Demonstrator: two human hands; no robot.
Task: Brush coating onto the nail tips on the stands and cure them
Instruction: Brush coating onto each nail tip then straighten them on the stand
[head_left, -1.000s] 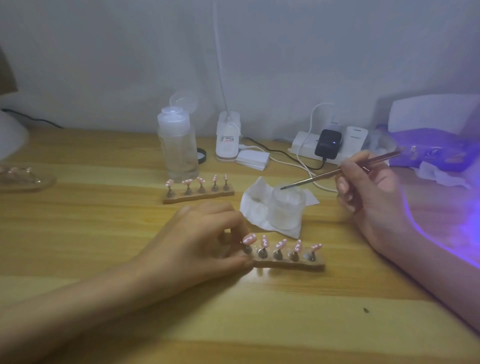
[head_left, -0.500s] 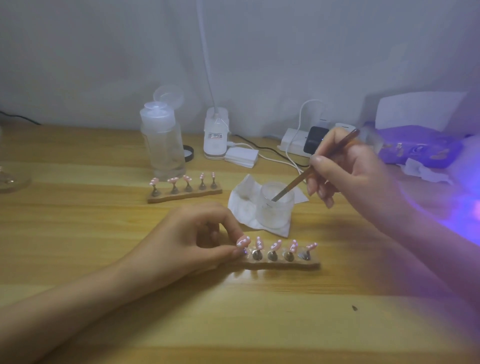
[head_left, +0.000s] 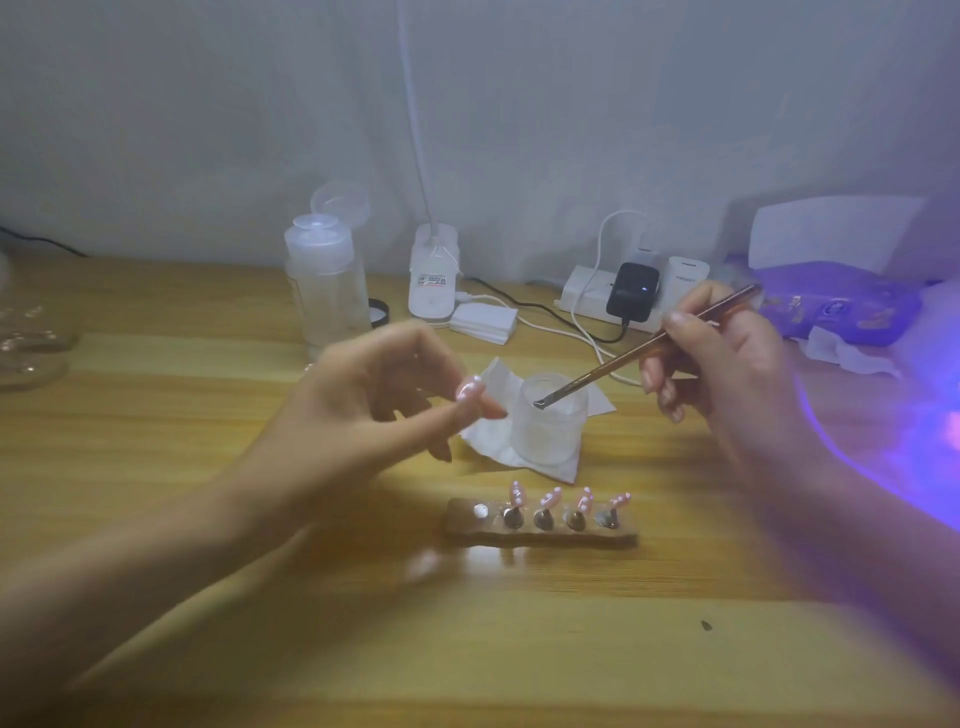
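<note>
Head view: your left hand (head_left: 363, 405) hangs raised above the bench (head_left: 208, 519), wrist lifted, thumb and forefinger pinching a pink nail tip (head_left: 469, 388) just left of the frosted jar (head_left: 545, 431); motion blur hides which way it points. Your right hand (head_left: 727, 364) grips the brush (head_left: 623, 361) pen-fashion. Its long handle slants from upper right down to lower left, and the bristle end dips into the jar's mouth. The jar stands on a white tissue (head_left: 488, 431). Nearer you, the wooden stand (head_left: 540, 535) lies lengthwise left to right, its leftmost socket bare, with four nail tips (head_left: 549, 499) upright on the others. Behind are a clear pump bottle (head_left: 324, 291) and a power strip (head_left: 582, 299) with a black charger (head_left: 632, 291). A purple glow (head_left: 909, 441) washes the bench's right edge.
</note>
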